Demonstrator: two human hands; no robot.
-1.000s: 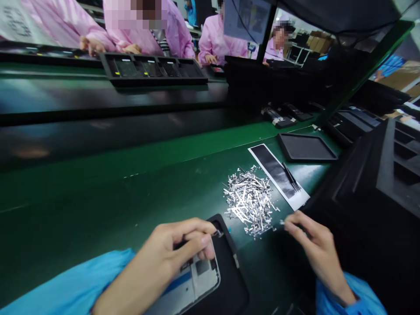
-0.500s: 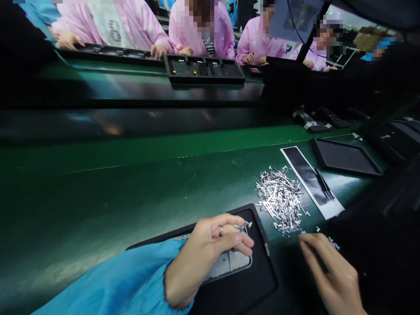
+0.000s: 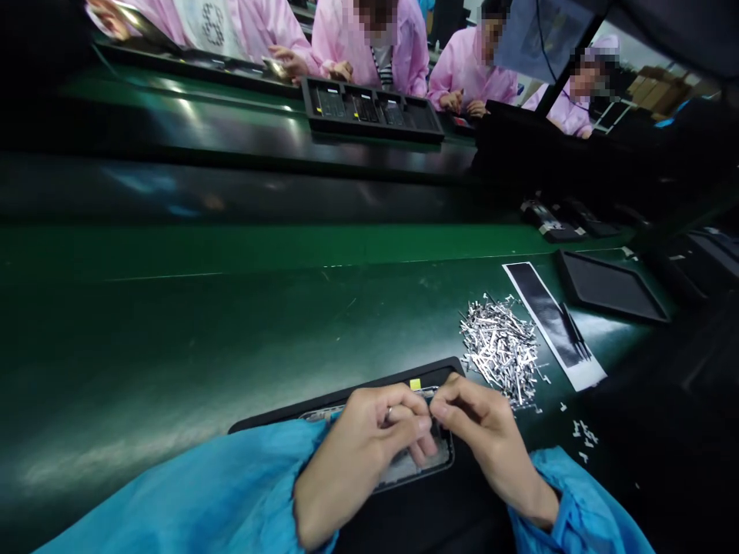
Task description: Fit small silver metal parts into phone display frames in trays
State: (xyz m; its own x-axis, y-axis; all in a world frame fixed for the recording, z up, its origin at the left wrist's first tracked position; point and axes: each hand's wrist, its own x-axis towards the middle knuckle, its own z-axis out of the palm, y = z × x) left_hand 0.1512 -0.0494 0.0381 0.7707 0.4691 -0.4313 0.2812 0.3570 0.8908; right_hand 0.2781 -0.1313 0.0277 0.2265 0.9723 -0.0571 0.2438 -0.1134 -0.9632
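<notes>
My left hand [image 3: 369,442], a ring on one finger, is closed in a pinch over a phone frame [image 3: 398,471]. The tips of my right hand [image 3: 490,435] are pinched right beside the left fingertips. Whatever small piece lies between the fingers is hidden. The phone frame is thin with a metallic edge and lies in a black tray [image 3: 346,397], partly covered by my hands. A small yellow tab [image 3: 416,383] shows at its far edge. Just past my right hand is a pile of small silvery strip-like parts [image 3: 501,346].
Several loose little parts [image 3: 585,434] lie on the green table [image 3: 259,338] at the right. Black tweezers [image 3: 574,331] rest on a white-edged dark sheet [image 3: 540,308], near another black tray [image 3: 615,285]. Across the bench, people in pink work by a compartmented tray [image 3: 372,131].
My right hand has moved left from beside the pile to meet my left hand. The small pale-ended part that showed in my left fingers is now hidden. The yellow tab has come into view.
</notes>
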